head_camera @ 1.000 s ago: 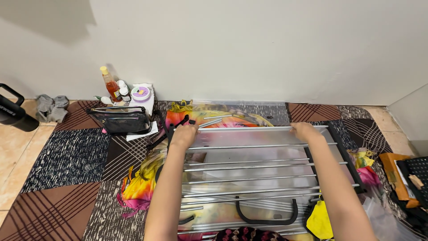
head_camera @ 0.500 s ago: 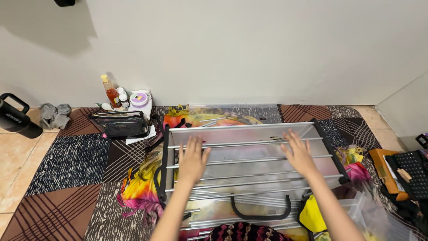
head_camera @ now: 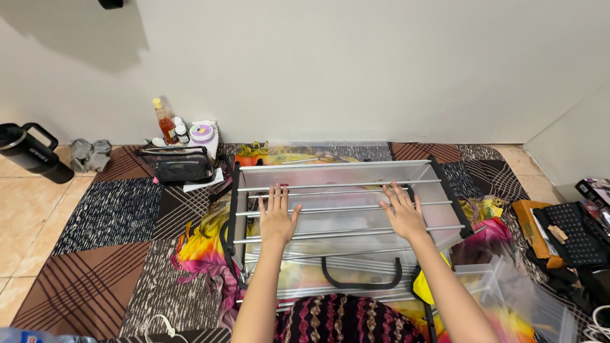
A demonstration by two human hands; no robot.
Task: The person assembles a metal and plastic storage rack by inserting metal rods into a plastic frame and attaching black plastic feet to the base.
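Observation:
A clear plastic panel crossed by thin metal rods (head_camera: 343, 170) lies flat over a black frame on the patterned rug. My left hand (head_camera: 277, 215) rests palm down on its left half, fingers spread. My right hand (head_camera: 401, 211) lies flat on the right half, fingers spread too. Neither hand holds anything. A black curved handle (head_camera: 362, 283) shows under the panel near me. Bright yellow and pink cloth (head_camera: 198, 249) sticks out from beneath the frame on the left.
A black toiletry bag (head_camera: 176, 166), bottles (head_camera: 166, 122) and a white jar (head_camera: 203, 134) stand by the wall at the left. A black mug (head_camera: 28, 151) sits on the tiles. Clear plastic panels (head_camera: 508, 298) and a black perforated box (head_camera: 570, 232) lie at the right.
Both hands slid back from the panel's far edge toward me and now lie flat on its middle. The view has tilted up, showing more wall.

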